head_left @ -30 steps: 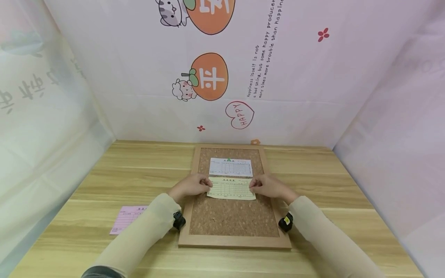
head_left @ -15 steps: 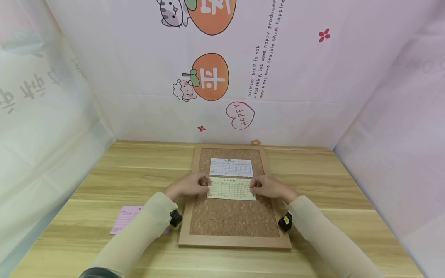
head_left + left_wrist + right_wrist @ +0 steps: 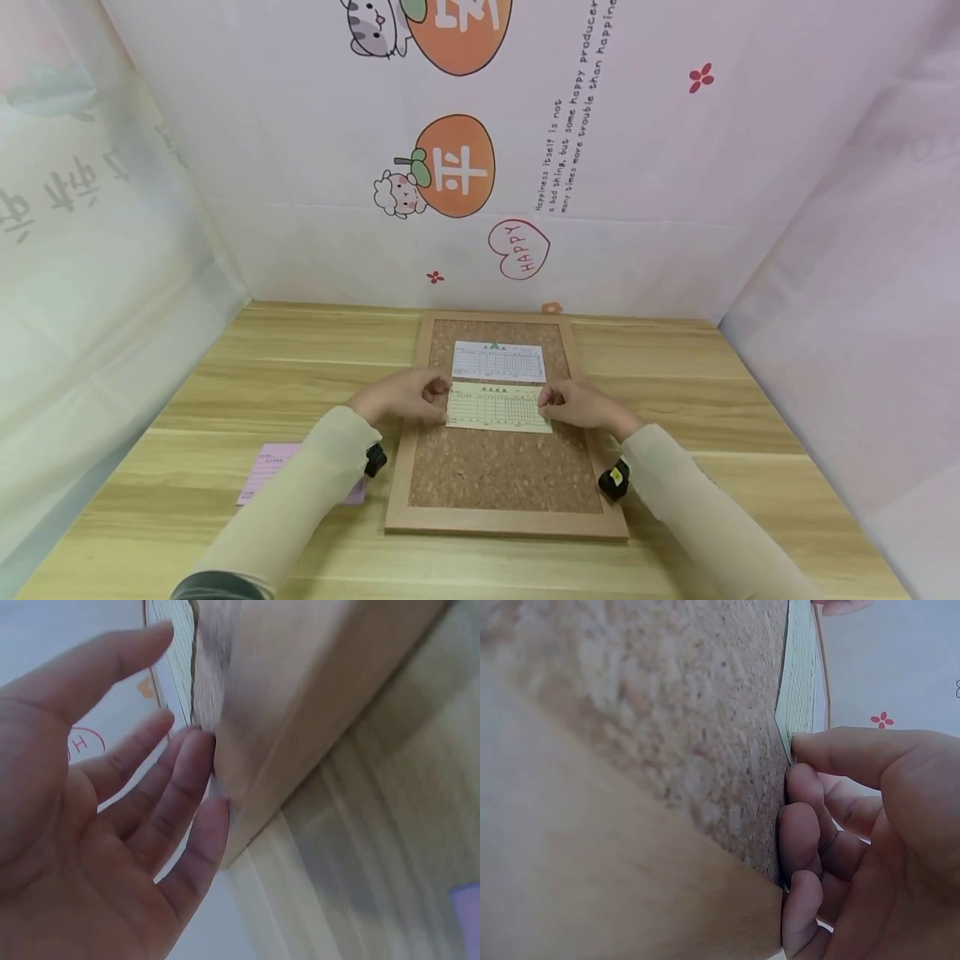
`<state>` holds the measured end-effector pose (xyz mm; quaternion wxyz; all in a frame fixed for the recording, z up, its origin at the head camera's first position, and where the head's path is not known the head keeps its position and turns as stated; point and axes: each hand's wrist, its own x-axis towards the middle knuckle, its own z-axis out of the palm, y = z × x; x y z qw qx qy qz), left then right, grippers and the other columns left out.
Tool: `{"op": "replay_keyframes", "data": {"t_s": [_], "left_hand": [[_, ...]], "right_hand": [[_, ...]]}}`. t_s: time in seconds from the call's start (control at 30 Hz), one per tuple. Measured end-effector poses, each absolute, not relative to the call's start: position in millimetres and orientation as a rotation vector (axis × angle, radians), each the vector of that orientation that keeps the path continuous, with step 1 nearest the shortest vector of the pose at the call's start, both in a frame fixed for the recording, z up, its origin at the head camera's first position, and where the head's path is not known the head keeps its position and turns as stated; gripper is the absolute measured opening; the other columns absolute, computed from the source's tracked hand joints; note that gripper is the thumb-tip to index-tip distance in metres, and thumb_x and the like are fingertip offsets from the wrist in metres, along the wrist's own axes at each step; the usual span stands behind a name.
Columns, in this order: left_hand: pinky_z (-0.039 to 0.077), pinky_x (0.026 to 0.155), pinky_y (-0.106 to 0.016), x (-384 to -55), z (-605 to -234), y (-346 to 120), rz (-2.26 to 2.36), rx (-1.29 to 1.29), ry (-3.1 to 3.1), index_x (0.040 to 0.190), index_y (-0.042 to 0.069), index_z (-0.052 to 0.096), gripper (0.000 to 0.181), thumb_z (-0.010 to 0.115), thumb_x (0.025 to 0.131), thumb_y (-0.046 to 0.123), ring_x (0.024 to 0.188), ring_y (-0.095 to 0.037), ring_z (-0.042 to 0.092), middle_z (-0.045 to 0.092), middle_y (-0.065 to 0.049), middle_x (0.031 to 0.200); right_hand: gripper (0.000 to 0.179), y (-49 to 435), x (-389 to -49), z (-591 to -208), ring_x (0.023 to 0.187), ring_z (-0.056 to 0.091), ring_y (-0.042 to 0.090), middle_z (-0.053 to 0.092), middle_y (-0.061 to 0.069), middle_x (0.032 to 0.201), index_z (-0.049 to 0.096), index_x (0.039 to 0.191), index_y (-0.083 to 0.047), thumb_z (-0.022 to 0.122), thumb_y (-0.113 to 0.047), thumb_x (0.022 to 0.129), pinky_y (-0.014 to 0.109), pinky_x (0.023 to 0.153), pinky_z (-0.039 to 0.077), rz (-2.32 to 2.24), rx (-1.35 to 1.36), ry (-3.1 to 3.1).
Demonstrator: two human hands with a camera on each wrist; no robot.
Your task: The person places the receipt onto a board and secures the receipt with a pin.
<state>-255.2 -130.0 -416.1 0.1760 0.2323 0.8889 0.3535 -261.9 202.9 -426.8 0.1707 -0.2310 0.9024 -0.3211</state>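
A person's right hand [image 3: 585, 406] pinches the right edge of a yellow printed slip [image 3: 495, 408] lying between the hands on a framed corkboard [image 3: 506, 471], while the left hand [image 3: 396, 397], thumb and fingers apart, hovers just beside the opposite edge. A white slip [image 3: 498, 364] lies just beyond both hands; a pink slip [image 3: 264, 475], partly hidden by a sleeve [image 3: 300, 492], rests on the table [image 3: 660, 367] outside the left.

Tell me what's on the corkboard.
White slip with a small green item at its top; yellow slip nearer, right hand pinching its edge. Corkboard under both slips is hidden.
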Motion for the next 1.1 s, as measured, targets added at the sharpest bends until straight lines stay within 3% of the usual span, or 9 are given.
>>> {"op": "replay_keyframes", "data": {"t_s": [0.33,0.7,1.1], "left_hand": [[0.046,0.096,-0.039,-259,-417,-131,1.008,0.583,2.508,0.133,0.005,0.058,0.060,0.084,0.082,0.021,0.106,-0.021,0.056,0.058,-0.006,0.118],[0.045,0.082,-0.035,-262,-421,-122,0.929,0.636,2.586,0.132,0.003,0.058,0.069,0.091,0.075,0.023,0.090,-0.018,0.050,0.057,-0.006,0.106],[0.046,0.086,-0.036,-264,-422,-122,0.916,0.672,2.586,0.133,-0.002,0.058,0.070,0.090,0.076,0.021,0.092,-0.020,0.050,0.057,-0.007,0.113]], "right_hand": [[0.007,204,-261,-432,0.073,0.049,0.017,0.058,0.004,0.086,0.061,0.100,-0.004,0.061,-0.011,0.100,0.032,0.063,0.043,-0.941,-0.683,2.554],[0.007,204,-260,-433,0.075,0.050,0.018,0.059,0.004,0.088,0.061,0.101,-0.005,0.061,-0.012,0.100,0.034,0.064,0.044,-0.948,-0.666,2.571],[0.007,205,-260,-434,0.075,0.051,0.018,0.059,0.004,0.089,0.061,0.101,-0.006,0.061,-0.013,0.100,0.034,0.064,0.044,-0.939,-0.650,2.578]]}}
